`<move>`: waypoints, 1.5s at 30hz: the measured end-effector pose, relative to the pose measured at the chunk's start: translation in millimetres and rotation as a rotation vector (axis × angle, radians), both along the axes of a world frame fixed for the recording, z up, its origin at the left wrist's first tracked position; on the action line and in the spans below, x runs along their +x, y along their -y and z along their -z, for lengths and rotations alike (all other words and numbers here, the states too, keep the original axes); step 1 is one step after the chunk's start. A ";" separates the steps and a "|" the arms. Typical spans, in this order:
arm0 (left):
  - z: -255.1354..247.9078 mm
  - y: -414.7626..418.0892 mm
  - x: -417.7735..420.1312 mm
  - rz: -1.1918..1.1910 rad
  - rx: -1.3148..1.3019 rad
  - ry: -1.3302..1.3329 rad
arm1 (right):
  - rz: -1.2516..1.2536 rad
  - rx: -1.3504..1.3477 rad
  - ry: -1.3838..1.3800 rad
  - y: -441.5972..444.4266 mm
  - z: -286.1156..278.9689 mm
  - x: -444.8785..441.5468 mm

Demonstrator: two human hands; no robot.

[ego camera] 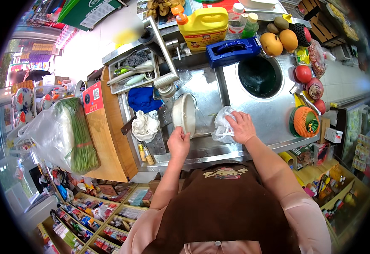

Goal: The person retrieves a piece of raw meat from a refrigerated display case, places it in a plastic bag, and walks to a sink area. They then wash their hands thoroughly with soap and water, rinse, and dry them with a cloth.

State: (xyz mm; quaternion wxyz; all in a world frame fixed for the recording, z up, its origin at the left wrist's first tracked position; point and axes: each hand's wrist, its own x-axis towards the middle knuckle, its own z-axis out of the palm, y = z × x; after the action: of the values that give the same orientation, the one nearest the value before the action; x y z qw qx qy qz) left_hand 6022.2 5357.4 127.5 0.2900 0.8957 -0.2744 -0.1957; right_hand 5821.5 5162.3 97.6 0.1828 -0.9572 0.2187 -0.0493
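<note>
My left hand [179, 143] grips the near rim of a pale bowl [185, 115], which is tilted on its side over the stainless steel sink basin [203, 84]. On the right side of the basin my right hand [241, 126] holds a crumpled clear plastic bag [223, 123]. Part of the bag is hidden under the fingers. A metal faucet [166, 79] hangs above the basin, just beyond the bowl. To the bowl's left lie a white cloth [145, 126] and a blue cloth [144, 99].
A round dark opening [260, 77] lies in the steel counter. A blue tape dispenser [233, 50] and yellow jug [204, 28] stand behind. Fruit [271, 44] and a netted melon [305, 121] line the right. Left are a knife [127, 125] and bagged green stalks [82, 139].
</note>
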 end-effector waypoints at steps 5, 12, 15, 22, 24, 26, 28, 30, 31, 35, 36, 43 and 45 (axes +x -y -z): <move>-19.4 -11.7 -6.5 -0.077 0.013 0.026 | 0.012 0.012 0.053 -0.3 -7.7 -0.2; -51.0 -31.6 -7.5 -0.139 -0.019 0.045 | 0.167 0.414 0.087 12.2 -52.0 -19.5; -48.1 -33.4 -10.5 -0.159 -0.093 0.020 | 0.287 0.411 -0.003 32.3 -82.6 -44.7; -56.0 -50.8 -26.3 -0.155 -0.109 0.056 | 0.327 0.532 -0.237 73.4 -166.3 -51.1; -60.8 -47.0 -30.5 -0.135 -0.147 0.054 | 0.349 0.515 0.147 63.9 -157.7 -26.4; -58.5 -33.9 -31.3 -0.084 -0.194 0.033 | 0.455 0.863 0.263 40.3 -138.8 10.8; -63.1 -23.4 -32.4 -0.025 -0.171 0.012 | 0.431 1.338 0.235 7.4 -110.9 51.8; -72.3 -22.0 -38.7 0.002 -0.165 0.016 | 0.456 1.512 0.122 -32.3 -100.1 92.2; -76.5 -26.3 -42.6 -0.005 -0.172 0.033 | 0.450 1.571 0.121 -51.1 -101.0 107.4; -82.0 -30.3 -47.8 -0.015 -0.186 0.021 | 0.496 1.621 0.171 -77.7 -89.6 124.6; -83.1 -30.0 -48.2 -0.015 -0.197 0.024 | 0.504 1.672 0.189 -76.5 -93.2 123.4; -88.0 -26.2 -46.4 0.006 -0.266 -0.059 | 0.492 1.757 0.198 -61.2 -107.6 109.1; -85.9 -27.3 -46.2 -0.008 -0.270 -0.073 | 0.465 1.544 0.195 -46.1 -105.3 101.7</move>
State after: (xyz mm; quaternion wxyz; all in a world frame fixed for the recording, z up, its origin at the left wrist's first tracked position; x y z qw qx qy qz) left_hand 5976.1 5384.8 213.4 0.4186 0.8418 -0.2838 -0.1885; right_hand 5923.2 5208.5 202.9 0.7949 -0.4827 0.3675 -0.0045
